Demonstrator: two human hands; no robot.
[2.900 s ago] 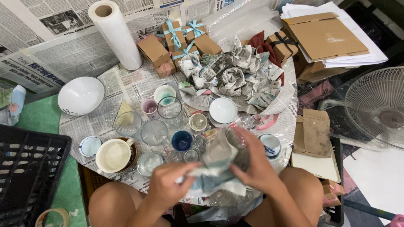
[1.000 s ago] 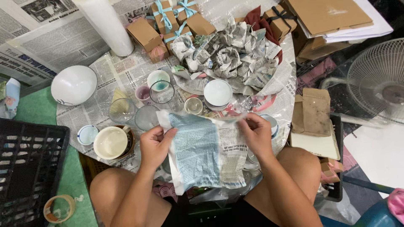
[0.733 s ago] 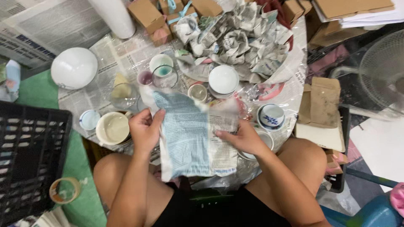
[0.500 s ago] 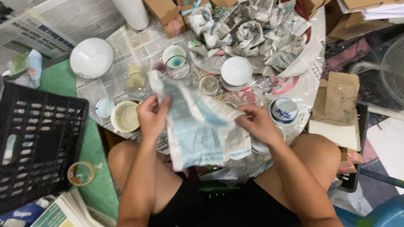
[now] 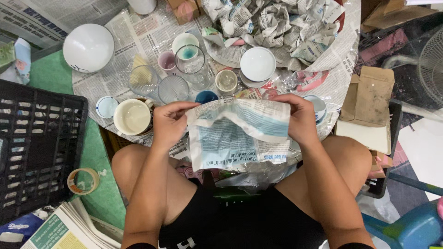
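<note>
Newspaper-covered table — newspaper sheet now folded shorter

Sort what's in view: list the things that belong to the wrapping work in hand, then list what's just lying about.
In the job:
left hand and right hand, both with a grip on the newspaper sheet
cream mug
clear glasses
white bowl
crumpled paper bundles

Lying about:
black crate
tape roll
cardboard piece
stacked newspapers

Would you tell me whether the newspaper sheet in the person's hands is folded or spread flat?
Folded: the newspaper sheet, gripped between left hand and right hand, has its top edge doubled over.
</note>
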